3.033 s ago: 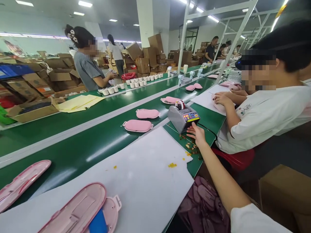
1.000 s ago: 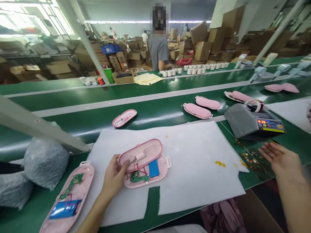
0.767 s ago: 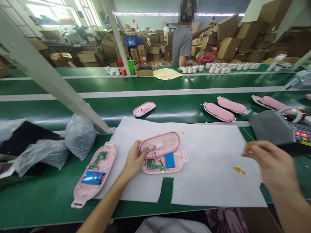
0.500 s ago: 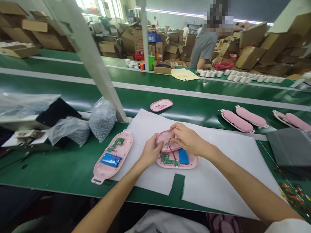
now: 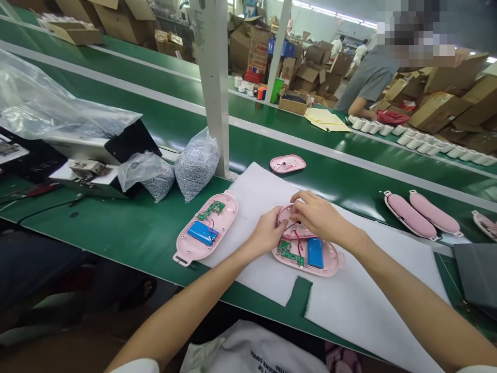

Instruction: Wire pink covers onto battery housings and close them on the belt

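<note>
My left hand (image 5: 269, 228) grips the left end of a pink oval cover (image 5: 286, 213), thumb on its inner side. My right hand (image 5: 310, 212) is closed at the cover's upper part, its fingertips inside near thin wires; what they pinch is too small to make out. Below the cover, partly hidden by it, lies a pink shell (image 5: 331, 260) with a green circuit board (image 5: 289, 252) and a blue battery (image 5: 315, 253). Red wires run between cover and shell. To the left lies another open pink shell (image 5: 184, 241) with a board and a blue battery (image 5: 202, 232).
White paper (image 5: 349, 305) covers part of the green table (image 5: 128, 243). A loose pink cover (image 5: 288, 163) lies behind. Filled plastic bags (image 5: 197, 166) stand by a metal post (image 5: 217, 93). Closed pink cases (image 5: 411, 215) and a grey box (image 5: 477, 274) are right. A person (image 5: 368, 77) leans beyond.
The camera view has turned left and tilted, so things appear shifted to the right. Both hands remain at the pink cover, with little change in their hold.
</note>
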### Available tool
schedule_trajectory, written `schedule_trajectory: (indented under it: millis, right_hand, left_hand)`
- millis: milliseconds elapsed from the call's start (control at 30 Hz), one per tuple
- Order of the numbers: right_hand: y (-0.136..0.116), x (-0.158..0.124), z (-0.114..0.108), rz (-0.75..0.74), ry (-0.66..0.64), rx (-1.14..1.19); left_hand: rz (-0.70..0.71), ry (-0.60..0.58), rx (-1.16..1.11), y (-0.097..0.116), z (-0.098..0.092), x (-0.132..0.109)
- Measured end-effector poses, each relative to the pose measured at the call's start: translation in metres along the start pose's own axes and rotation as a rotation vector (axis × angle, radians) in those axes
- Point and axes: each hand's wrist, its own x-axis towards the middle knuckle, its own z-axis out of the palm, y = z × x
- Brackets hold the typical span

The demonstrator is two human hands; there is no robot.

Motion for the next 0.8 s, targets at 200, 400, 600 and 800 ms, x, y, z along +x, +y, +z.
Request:
schedule_trajectory:
  millis: [200,400,600,800]
  right_hand:
    - [-0.007,0.002,0.003,0.100,0.052,-0.024]
    - [0.008,0.010,-0.006,0.465,0.027,0.162]
    - [0.035,0.008,-0.005,0.336,0.048,0.565]
    - [-0.003,-0.027,-0.030,0.289,0.007,0.483]
  left_hand:
    - [-0.005,0.033,-0.032,-0.005,0.004,-0.002]
    - [-0.046,0.098,-0.033,-0.006,0.002,-0.005]
    - [-0.025,0.069,-0.121,-0.002,0.001,-0.001]
    - [0.121,-0.098,0.016,0.004,-0.009,-0.013]
